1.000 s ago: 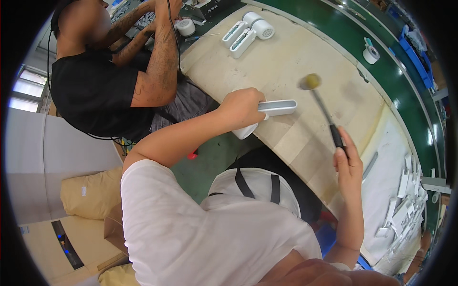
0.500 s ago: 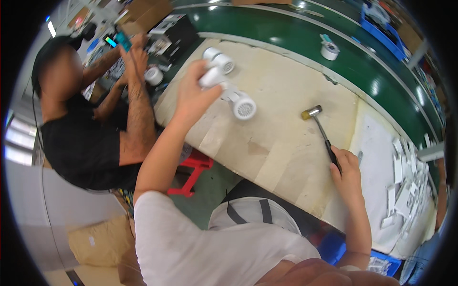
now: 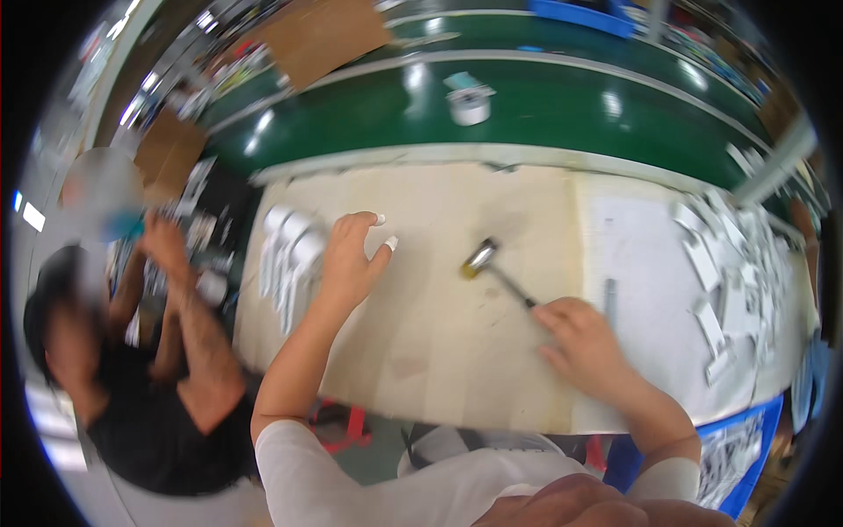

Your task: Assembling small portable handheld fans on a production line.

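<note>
Left hand (image 3: 353, 262): hung open and empty over the worktop (image 3: 421, 351), white covers (image 3: 392, 242) on thumb and fingertip.
Right hand (image 3: 584, 344): gripped a mallet (image 3: 481, 258) by its handle (image 3: 516, 290).
Mallet: I saw its head between both hands, above or on the worktop, I couldn't tell which.
White parts (image 3: 294, 244): were grouped, blurred, just left of the left hand.

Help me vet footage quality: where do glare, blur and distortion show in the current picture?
Head view: white glare patches on the green surface; head view: blur smears the white devices, softens the hammer; head view: the worktable's far edge bows.
</note>
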